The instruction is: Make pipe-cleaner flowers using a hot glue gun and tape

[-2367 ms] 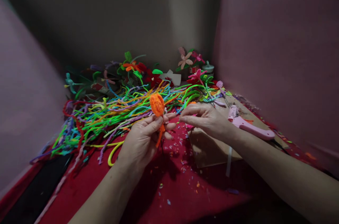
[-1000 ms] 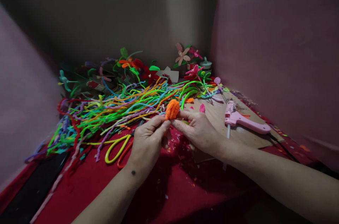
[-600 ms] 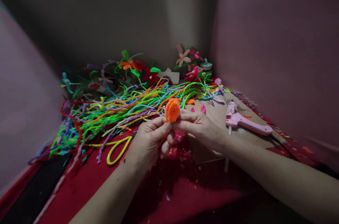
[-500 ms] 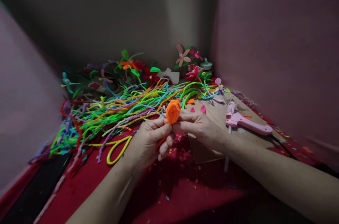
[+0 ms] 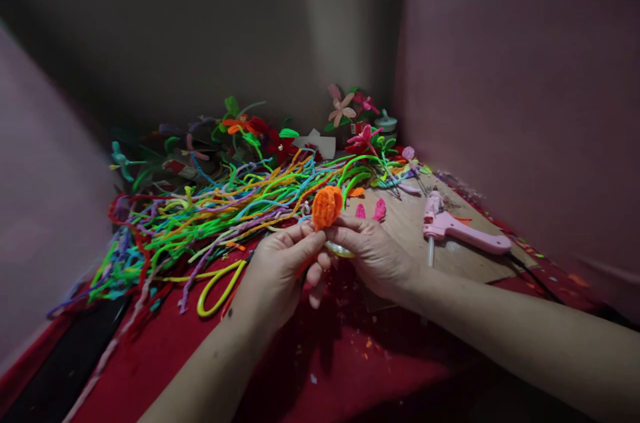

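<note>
A fuzzy orange pipe-cleaner petal piece (image 5: 327, 207), rounded and ridged, stands upright between both hands at the middle of the head view. My left hand (image 5: 283, 260) pinches its base from the left with thumb and forefinger; the other fingers curl below. From the right, my right hand (image 5: 373, 246) grips the same base with thumb and fingertips. The fingers hide the piece's lower end. Just beyond my right hand, two small pink petals (image 5: 380, 209) lie on a brown board (image 5: 405, 223).
A pink glue gun (image 5: 457, 233) rests on the board at right, its cord trailing right. Loose colourful pipe cleaners (image 5: 240, 200) are heaped at left and centre, with finished pipe-cleaner flowers (image 5: 341, 108) behind them. A red cloth (image 5: 320, 380) covers the table. Walls stand close behind and at right.
The orange piece has turned slightly, showing more of its ridged side. Both hands keep hold of it. The camera view has shifted a little.
</note>
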The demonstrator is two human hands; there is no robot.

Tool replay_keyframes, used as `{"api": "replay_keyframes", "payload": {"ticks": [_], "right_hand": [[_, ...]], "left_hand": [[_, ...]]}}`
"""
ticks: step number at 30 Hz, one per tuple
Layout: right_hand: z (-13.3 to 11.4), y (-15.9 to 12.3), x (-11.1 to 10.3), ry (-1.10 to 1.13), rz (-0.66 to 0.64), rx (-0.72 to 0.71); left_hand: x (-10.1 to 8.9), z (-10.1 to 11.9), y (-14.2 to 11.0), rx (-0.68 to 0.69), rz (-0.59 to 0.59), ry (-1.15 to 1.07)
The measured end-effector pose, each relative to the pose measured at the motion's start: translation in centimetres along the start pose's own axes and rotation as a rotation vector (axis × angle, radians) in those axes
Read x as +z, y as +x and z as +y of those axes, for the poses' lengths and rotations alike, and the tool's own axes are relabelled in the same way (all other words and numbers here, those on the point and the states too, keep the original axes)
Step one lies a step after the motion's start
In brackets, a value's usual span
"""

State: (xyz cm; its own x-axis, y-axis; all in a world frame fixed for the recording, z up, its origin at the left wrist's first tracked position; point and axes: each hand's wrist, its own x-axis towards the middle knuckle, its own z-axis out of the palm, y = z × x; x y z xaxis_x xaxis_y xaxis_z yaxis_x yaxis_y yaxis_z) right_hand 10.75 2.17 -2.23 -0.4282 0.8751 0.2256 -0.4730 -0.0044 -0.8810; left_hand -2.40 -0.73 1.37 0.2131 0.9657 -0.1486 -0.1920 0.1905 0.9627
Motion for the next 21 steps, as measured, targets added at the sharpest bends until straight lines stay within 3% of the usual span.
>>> {"api": "replay_keyframes", "payload": {"ticks": [4,8,12,16,21], "right_hand": [[0.1,0.0,0.0,-0.126,0.039,-0.065],[-0.1,0.0,0.0,-0.192,0.045,-0.176],[-0.7,0.1,-0.6,-0.222,-0.067,-0.191],[-1.2,0.5,-1.7,-0.188,-0.229,-0.082],[-1.7,1.0,-2.7,-0.179,-0.355,-0.012]], "left_hand": [[0.2,-0.3,-0.2,0.192,0.142,0.213],[-0.2,-0.6,-0.1,0.203,0.167,0.153],[-0.7,-0.5,0.0,0.139,0.042,-0.014],[-1.2,-0.3,0.2,0.033,-0.141,-0.116],[-1.8,-0.9,0.3,-0.046,-0.264,-0.212]]}}
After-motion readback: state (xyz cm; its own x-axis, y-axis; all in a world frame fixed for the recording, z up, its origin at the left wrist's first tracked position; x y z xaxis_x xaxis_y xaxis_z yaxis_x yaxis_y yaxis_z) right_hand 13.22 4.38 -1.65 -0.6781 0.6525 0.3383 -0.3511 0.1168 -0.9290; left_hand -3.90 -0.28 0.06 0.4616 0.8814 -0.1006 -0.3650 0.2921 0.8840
